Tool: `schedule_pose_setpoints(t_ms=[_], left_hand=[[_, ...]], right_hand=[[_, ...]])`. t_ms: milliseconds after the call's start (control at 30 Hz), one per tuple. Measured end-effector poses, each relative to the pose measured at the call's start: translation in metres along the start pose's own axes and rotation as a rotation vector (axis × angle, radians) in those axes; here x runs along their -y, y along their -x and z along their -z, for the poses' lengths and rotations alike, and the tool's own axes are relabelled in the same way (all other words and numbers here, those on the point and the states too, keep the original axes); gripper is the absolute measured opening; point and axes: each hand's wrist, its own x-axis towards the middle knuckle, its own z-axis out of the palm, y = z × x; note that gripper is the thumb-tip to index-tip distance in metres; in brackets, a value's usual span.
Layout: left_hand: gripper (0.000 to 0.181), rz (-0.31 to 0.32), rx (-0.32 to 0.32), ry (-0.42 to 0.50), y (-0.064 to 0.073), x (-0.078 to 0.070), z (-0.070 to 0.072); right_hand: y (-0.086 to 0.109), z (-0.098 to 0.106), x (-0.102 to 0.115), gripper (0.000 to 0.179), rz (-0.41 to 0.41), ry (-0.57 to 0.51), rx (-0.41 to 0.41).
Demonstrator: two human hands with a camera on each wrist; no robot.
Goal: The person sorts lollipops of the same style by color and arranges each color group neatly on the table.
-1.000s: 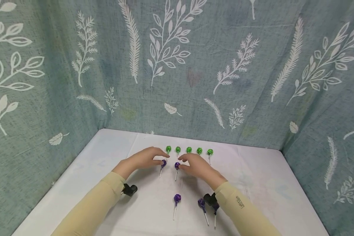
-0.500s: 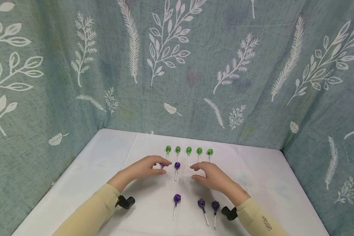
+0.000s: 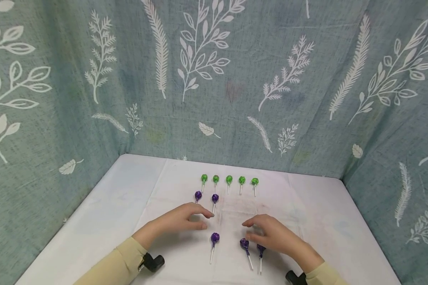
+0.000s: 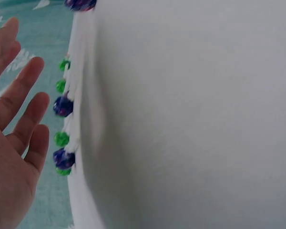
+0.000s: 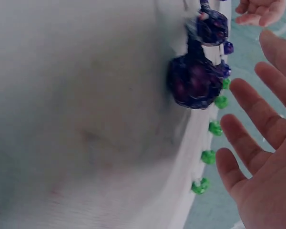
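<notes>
My left hand (image 3: pixel 180 218) hovers empty over the table, its fingers relaxed, just in front of two purple lollipops (image 3: pixel 198 195). It partly covers the stick of the left one of that pair. A single purple lollipop (image 3: pixel 215 237) lies nearer the front, between the hands. My right hand (image 3: pixel 276 234) is above two more purple lollipops (image 3: pixel 244 244) at the front right, fingers loosely spread and holding nothing. It hides part of the rightmost purple lollipop (image 3: pixel 261 249). In the right wrist view, large purple wrapped heads (image 5: pixel 195 82) show beside the fingers.
Several green lollipops (image 3: pixel 229 179) lie in a row toward the back of the white table (image 3: pixel 317 206), sticks pointing forward. A blue-green leaf-patterned curtain (image 3: pixel 214 99) surrounds the table at the back and sides. Black wrist cameras (image 3: pixel 153 263) sit under both forearms.
Both hands have drawn back from the paired purple lollipops toward the front. The right hand let go of its lollipop and moved right; the left hand uncovered its purple lollipop's head.
</notes>
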Motion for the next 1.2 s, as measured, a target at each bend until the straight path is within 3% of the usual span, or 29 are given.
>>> schedule_pose_setpoints(t_ms=[400, 600, 900, 1200], left_hand=[[0.036, -0.068, 0.046, -0.017, -0.004, -0.014, -0.018], [0.031, -0.142, 0.068, -0.09, -0.009, -0.013, -0.026], [0.026, -0.19, 0.062, -0.159, -0.011, -0.01, -0.029], [0.023, -0.161, 0.062, -0.218, -0.012, -0.012, -0.03]], right_hand=[[0.009, -0.02, 0.002, 0.034, 0.111, -0.009, 0.038], [0.009, -0.025, -0.002, 0.027, 0.146, -0.003, 0.02], [0.01, -0.025, -0.001, 0.023, 0.068, -0.012, 0.022], [0.01, -0.025, -0.002, 0.023, 0.074, -0.008, 0.008]])
